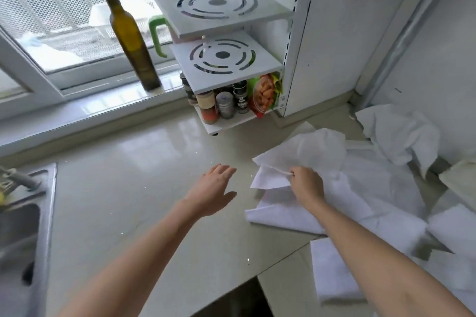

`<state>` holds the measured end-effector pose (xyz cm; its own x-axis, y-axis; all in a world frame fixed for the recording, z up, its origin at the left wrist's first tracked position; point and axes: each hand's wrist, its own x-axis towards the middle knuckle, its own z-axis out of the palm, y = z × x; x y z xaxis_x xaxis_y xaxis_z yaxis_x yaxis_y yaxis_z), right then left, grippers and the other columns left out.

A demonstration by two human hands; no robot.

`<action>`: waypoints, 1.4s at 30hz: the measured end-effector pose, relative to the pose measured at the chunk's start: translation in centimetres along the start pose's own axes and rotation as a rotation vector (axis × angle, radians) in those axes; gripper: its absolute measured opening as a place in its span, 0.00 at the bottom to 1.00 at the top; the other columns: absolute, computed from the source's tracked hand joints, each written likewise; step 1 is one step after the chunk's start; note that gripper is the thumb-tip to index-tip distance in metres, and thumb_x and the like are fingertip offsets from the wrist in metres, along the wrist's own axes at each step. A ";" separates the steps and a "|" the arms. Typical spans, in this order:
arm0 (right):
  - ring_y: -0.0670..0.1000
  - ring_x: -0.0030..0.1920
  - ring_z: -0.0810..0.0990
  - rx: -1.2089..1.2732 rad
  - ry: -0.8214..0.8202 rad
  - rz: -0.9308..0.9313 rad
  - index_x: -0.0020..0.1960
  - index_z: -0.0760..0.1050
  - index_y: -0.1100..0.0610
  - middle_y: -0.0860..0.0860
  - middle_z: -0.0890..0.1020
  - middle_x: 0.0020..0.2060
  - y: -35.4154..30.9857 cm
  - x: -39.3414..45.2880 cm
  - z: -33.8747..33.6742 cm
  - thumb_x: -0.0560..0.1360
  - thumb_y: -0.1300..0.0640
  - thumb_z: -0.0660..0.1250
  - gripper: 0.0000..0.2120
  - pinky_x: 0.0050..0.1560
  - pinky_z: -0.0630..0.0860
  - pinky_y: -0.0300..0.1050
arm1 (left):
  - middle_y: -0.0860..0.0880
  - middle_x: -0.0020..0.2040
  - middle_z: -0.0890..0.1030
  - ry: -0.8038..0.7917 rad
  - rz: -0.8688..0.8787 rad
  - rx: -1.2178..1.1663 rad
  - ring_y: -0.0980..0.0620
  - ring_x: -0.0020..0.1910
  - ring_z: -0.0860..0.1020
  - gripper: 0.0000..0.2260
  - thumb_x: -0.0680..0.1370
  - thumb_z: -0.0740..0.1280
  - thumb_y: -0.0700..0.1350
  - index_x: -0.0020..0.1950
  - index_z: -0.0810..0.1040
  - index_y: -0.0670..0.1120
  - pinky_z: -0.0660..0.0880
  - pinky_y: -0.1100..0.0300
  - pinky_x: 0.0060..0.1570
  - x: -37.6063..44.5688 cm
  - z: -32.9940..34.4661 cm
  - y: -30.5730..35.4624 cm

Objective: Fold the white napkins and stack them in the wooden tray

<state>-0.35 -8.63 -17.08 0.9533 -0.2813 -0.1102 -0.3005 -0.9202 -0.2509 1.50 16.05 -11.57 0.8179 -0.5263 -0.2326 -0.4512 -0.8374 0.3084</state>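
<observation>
Napkin [298,154], white and rumpled on the countertop [134,188] among other loose napkins, is pinched at its near edge by the right hand [306,184] while the left hand [213,193] hovers spread-fingered beside it, so a one-sided pull could skew the fold.

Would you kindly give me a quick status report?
Left hand open, empty. Right hand pinching a napkin over the pile. No tray visible. Counter ahead.
</observation>
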 end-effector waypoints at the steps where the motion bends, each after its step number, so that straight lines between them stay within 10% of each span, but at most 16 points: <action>1: 0.59 0.41 0.77 0.129 0.029 -0.017 0.41 0.74 0.61 0.58 0.79 0.37 0.1 0.2 -0.8 0.76 0.63 0.60 0.06 0.37 0.68 0.47 | 0.48 0.75 0.62 0.023 0.020 -0.053 0.48 0.75 0.57 0.28 0.79 0.63 0.53 0.76 0.60 0.48 0.58 0.53 0.73 0.2 -0.4 0.2; 9: 0.41 0.36 0.74 0.689 -0.026 -0.344 0.43 0.82 0.54 0.43 0.79 0.35 -5.4 -2.2 -13.0 0.74 0.57 0.70 0.03 0.37 0.67 0.32 | 0.56 0.77 0.57 0.305 0.223 -0.526 0.54 0.77 0.50 0.29 0.77 0.65 0.54 0.76 0.59 0.55 0.53 0.46 0.75 1.0 -8.2 1.6; 18: 0.45 0.34 0.70 0.664 -0.243 -0.472 0.42 0.79 0.60 0.50 0.74 0.32 -11.2 -6.3 -19.8 0.77 0.54 0.67 0.10 0.36 0.65 0.37 | 0.55 0.71 0.70 0.351 0.513 -0.223 0.51 0.77 0.53 0.14 0.73 0.69 0.56 0.54 0.82 0.51 0.54 0.42 0.74 -2.5 -14.8 0.6; 23: 0.50 0.36 0.68 0.783 -0.179 -0.438 0.41 0.73 0.60 0.52 0.70 0.34 -13.7 -7.1 -19.1 0.79 0.51 0.64 0.13 0.38 0.63 0.44 | 0.57 0.69 0.73 0.417 0.466 -0.369 0.57 0.75 0.56 0.10 0.78 0.67 0.49 0.46 0.83 0.44 0.56 0.63 0.71 -5.3 -15.6 -1.1; 27: 0.49 0.35 0.71 0.886 -0.265 -0.459 0.42 0.73 0.56 0.51 0.74 0.35 -16.8 -7.7 -18.3 0.76 0.49 0.68 0.11 0.37 0.65 0.42 | 0.49 0.46 0.84 0.621 0.444 -0.408 0.58 0.49 0.79 0.11 0.77 0.64 0.48 0.41 0.84 0.46 0.67 0.63 0.65 -7.8 -16.2 -2.7; 31: 0.54 0.44 0.83 0.821 -0.456 -0.430 0.51 0.77 0.59 0.55 0.83 0.44 -19.4 -8.0 -17.6 0.70 0.53 0.75 0.14 0.45 0.79 0.49 | 0.48 0.28 0.73 0.724 0.257 -0.474 0.50 0.26 0.67 0.18 0.79 0.65 0.46 0.31 0.75 0.39 0.66 0.60 0.29 -10.1 -16.4 -4.9; 36: 0.57 0.46 0.84 0.636 -0.684 -0.446 0.55 0.78 0.61 0.59 0.84 0.50 -21.4 -8.0 -15.5 0.70 0.60 0.74 0.15 0.47 0.80 0.52 | 0.49 0.33 0.77 0.172 -0.026 -0.839 0.54 0.28 0.73 0.13 0.78 0.67 0.52 0.38 0.82 0.46 0.70 0.62 0.29 -13.9 -16.8 -8.0; 42: 0.49 0.36 0.83 0.231 -1.041 -0.396 0.48 0.80 0.58 0.51 0.84 0.39 -24.5 -9.0 -15.3 0.68 0.59 0.77 0.10 0.35 0.78 0.40 | 0.49 0.33 0.82 -0.418 -0.251 -0.722 0.54 0.30 0.80 0.07 0.73 0.73 0.42 0.34 0.82 0.46 0.76 0.64 0.31 -16.8 -15.9 -10.9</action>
<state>-1.06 12.27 4.73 0.5257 0.4801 -0.7022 -0.0855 -0.7915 -0.6051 -1.68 36.38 3.62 0.6010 -0.4683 -0.6476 0.1769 -0.7123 0.6792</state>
